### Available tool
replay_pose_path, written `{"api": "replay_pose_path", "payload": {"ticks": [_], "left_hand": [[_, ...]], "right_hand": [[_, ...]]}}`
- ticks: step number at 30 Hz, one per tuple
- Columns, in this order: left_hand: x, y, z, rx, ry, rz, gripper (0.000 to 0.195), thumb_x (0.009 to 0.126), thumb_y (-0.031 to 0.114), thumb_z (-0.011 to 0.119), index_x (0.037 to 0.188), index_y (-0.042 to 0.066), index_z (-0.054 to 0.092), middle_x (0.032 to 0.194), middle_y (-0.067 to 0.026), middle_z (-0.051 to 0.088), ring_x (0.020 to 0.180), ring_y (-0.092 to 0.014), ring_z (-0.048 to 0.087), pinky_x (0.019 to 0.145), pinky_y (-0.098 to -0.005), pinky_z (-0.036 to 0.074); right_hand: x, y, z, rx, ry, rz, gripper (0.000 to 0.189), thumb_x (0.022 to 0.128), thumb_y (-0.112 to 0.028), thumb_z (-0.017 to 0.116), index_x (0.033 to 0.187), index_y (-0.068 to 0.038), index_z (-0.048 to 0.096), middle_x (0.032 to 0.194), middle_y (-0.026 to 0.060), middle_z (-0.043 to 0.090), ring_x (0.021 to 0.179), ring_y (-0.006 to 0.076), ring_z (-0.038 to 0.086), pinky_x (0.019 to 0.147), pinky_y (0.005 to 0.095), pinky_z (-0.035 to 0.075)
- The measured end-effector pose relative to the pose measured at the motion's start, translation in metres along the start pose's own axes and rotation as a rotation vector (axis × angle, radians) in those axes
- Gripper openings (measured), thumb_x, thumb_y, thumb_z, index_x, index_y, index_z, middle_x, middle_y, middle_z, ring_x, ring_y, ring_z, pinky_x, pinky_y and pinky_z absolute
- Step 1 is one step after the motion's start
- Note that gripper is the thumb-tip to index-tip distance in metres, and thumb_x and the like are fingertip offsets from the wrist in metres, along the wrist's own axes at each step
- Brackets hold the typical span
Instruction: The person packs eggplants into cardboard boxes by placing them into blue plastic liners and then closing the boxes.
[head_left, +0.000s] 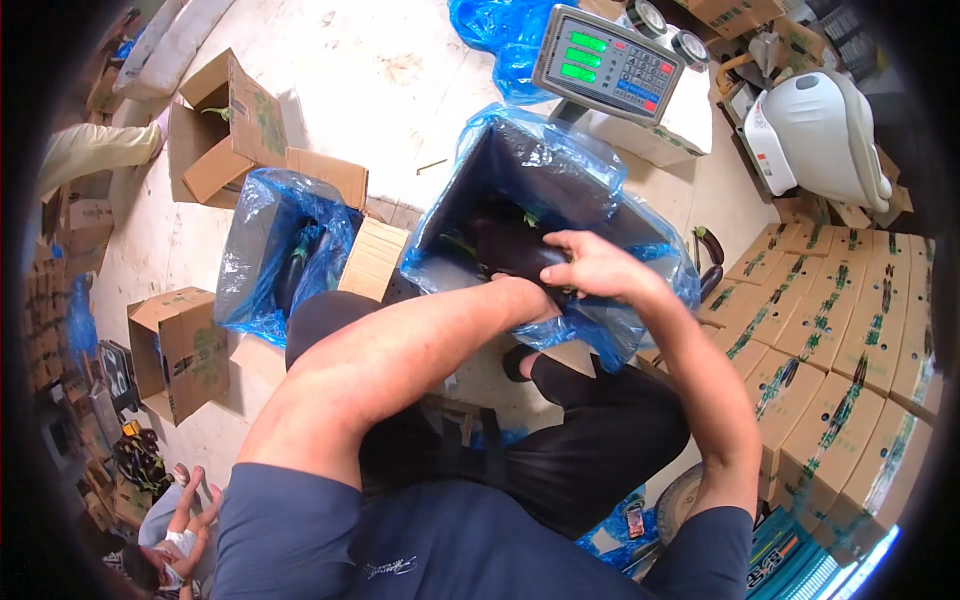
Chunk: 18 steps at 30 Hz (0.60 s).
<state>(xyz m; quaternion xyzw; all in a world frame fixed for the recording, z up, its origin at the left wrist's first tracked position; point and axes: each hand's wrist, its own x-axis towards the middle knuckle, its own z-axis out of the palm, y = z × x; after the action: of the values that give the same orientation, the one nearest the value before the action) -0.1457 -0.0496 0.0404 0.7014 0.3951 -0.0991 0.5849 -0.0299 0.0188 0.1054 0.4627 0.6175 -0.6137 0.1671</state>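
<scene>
In front of me stands a carton lined with a blue plastic bag (555, 172), its mouth facing me. Dark purple eggplants (514, 244) lie inside it, one with a green stem end showing. My right hand (596, 266) reaches in from the right, thumb and fingers around the near end of a large eggplant. My left hand (525, 294) is down in the near side of the carton, beneath that eggplant; most of its fingers are hidden.
Left of it sits another blue-lined carton (259, 247) with eggplants inside. A digital scale display (607, 64) stands beyond. Stacked closed cartons (817, 322) fill the right side. Open cartons (255, 120) and another person's arm (105, 146) are at the left; loose eggplants (709, 255) lie by the stack.
</scene>
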Motion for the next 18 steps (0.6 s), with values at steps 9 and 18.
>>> {"api": "replay_pose_path", "payload": {"ticks": [9, 18], "left_hand": [[-0.008, 0.014, -0.004, 0.108, -0.279, -0.262, 0.094, 0.065, 0.035, 0.085, 0.148, 0.013, 0.047, 0.157, -0.0259, 0.032, 0.147, -0.052, 0.019, 0.115, -0.0678, 0.016], [-0.012, 0.012, 0.024, 0.119, -0.035, -0.167, 0.068, 0.08, 0.036, 0.069, 0.141, 0.009, 0.055, 0.151, -0.0176, 0.046, 0.142, -0.043, 0.036, 0.11, -0.0678, 0.026]], "right_hand": [[0.016, -0.001, 0.009, -0.438, 0.344, -0.137, 0.068, 0.072, -0.018, 0.073, 0.134, 0.005, 0.055, 0.123, 0.0297, 0.063, 0.118, 0.0393, 0.061, 0.1, 0.0417, 0.048], [0.024, 0.014, 0.002, -0.155, 0.109, -0.22, 0.07, 0.075, -0.006, 0.076, 0.138, 0.008, 0.05, 0.131, 0.0194, 0.062, 0.12, 0.0228, 0.059, 0.106, 0.0314, 0.043]]}}
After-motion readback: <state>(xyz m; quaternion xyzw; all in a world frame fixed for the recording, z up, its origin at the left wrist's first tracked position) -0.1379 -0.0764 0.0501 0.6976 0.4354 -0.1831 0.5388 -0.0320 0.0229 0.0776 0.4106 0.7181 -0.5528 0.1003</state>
